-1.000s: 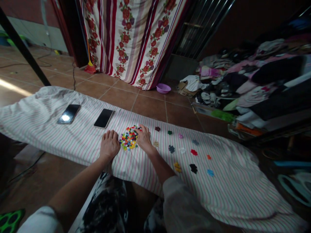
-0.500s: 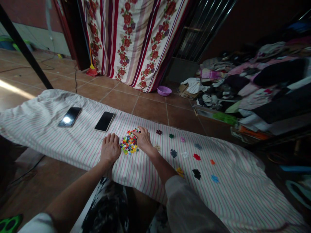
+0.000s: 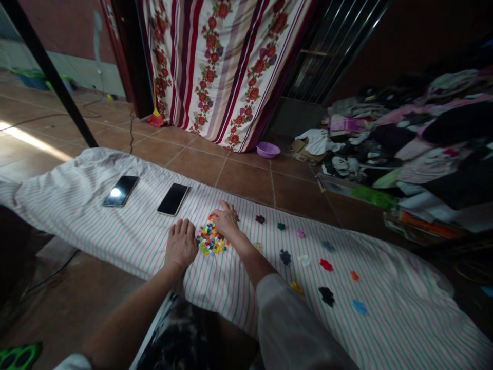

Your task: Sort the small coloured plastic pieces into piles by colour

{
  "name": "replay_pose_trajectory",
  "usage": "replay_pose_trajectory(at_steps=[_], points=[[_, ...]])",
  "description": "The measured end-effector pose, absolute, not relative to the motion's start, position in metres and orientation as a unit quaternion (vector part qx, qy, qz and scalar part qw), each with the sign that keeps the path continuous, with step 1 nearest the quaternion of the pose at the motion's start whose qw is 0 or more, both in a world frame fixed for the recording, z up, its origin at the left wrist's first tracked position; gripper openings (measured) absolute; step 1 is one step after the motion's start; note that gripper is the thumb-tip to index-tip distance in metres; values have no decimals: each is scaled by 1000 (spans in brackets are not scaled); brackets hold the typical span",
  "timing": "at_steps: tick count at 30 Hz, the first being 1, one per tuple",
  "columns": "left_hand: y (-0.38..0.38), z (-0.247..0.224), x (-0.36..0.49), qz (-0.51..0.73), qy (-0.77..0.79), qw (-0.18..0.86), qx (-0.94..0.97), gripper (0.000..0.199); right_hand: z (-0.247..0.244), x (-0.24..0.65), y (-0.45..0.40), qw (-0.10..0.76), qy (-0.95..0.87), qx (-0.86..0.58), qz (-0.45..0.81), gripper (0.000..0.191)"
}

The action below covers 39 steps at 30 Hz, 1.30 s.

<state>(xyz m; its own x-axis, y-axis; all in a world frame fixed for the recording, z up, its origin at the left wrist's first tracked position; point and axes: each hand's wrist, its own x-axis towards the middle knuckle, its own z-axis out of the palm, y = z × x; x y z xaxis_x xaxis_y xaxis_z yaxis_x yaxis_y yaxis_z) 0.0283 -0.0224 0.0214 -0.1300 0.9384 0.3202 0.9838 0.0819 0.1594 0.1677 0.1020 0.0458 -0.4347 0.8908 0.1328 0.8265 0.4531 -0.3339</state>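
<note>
A pile of small multicoloured plastic pieces (image 3: 211, 241) lies on the striped cloth (image 3: 227, 288). My left hand (image 3: 182, 244) rests flat on the cloth at the pile's left edge, fingers stretched out. Bent over the pile's far right part is my right hand (image 3: 226, 221), its fingers curled down among the pieces. Whatever is between those fingertips is hidden. Right of the pile, several small single-colour groups are spread out, among them dark red (image 3: 260, 219), green (image 3: 281, 226), pink (image 3: 300, 233), red (image 3: 326, 264), black (image 3: 326, 296) and blue (image 3: 360, 307). My right forearm partly covers a yellow group (image 3: 296, 288).
Two phones lie left of the pile, one pale-edged (image 3: 173, 199) and one reflecting light (image 3: 120, 191). Beyond the cloth are a tiled floor, a purple basin (image 3: 268, 150), a floral curtain (image 3: 215, 72) and a red broom (image 3: 156, 119). Heaped clothes (image 3: 416, 133) fill the right side.
The whole view has shifted, so everything sits a little further right and lower. My right hand has moved slightly left and away from me over the pile. My left hand stays put.
</note>
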Motion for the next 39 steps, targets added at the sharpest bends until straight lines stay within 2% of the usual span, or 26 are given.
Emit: replay_pose_trajectory(at_steps=[13, 16, 22, 28, 39], points=[[-20, 23, 29, -167, -735, 53, -655, 34, 52, 157, 117, 104, -845, -510, 125, 19], [-20, 25, 30, -162, -736, 55, -655, 34, 49, 153, 116, 128, -848, -499, 124, 16], [-22, 27, 30, -168, -736, 60, -653, 32, 39, 157, 106, 246, -831, -482, 131, 11], [-23, 25, 28, -166, -730, 58, -660, 32, 40, 174, 83, 303, -817, -462, 167, 9], [-31, 25, 29, -127, -749, 40, -650, 49, 45, 236, 31, 316, -781, -504, 188, 14]])
